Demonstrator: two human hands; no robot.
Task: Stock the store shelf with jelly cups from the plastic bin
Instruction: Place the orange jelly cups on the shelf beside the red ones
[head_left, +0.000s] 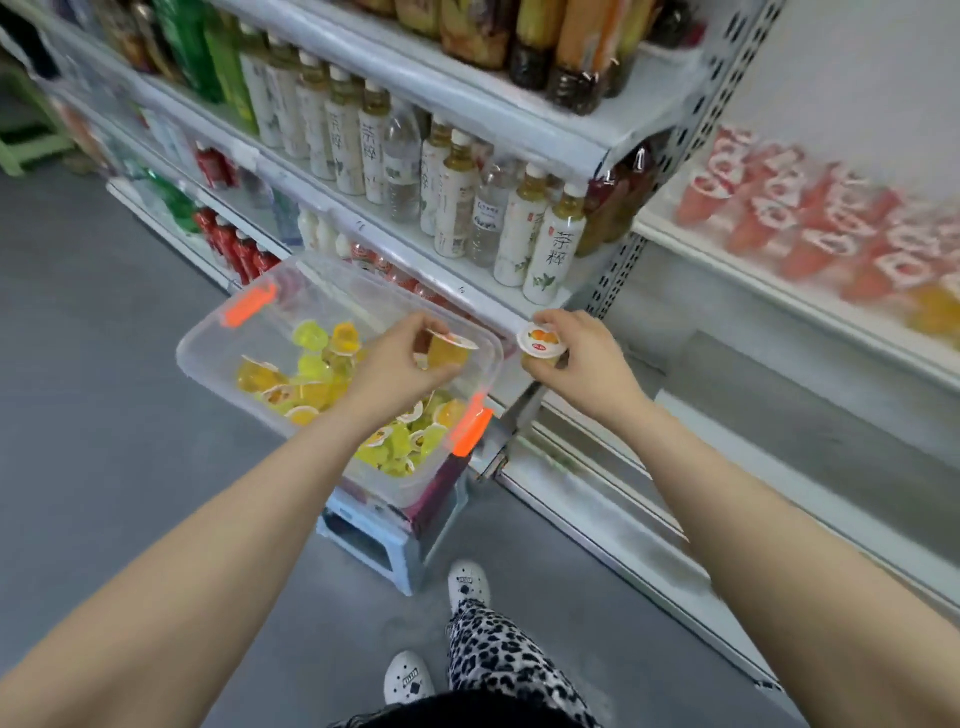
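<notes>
Left hand (395, 370) clamped on orange cup (447, 355) over plastic bin (311, 291) — right hand (589, 366) (alongside) on lidded cup (543, 340)

The plastic bin (291, 301) is showing clear, glossy walls with smooth orange plastic latches (249, 304). The jelly cups (311, 335) inside are gleaming as translucent yellow and orange plastic. The jelly cup (540, 340) in the right hand (587, 364) is carrying a white printed lid, possibly foil or paper. The shelf (613, 140) is showing smooth white-painted metal, its upright (618, 270) perforated. The bottles (553, 249) are shining as clear plastic. The floor (104, 364) is lying grey and matt.
</notes>
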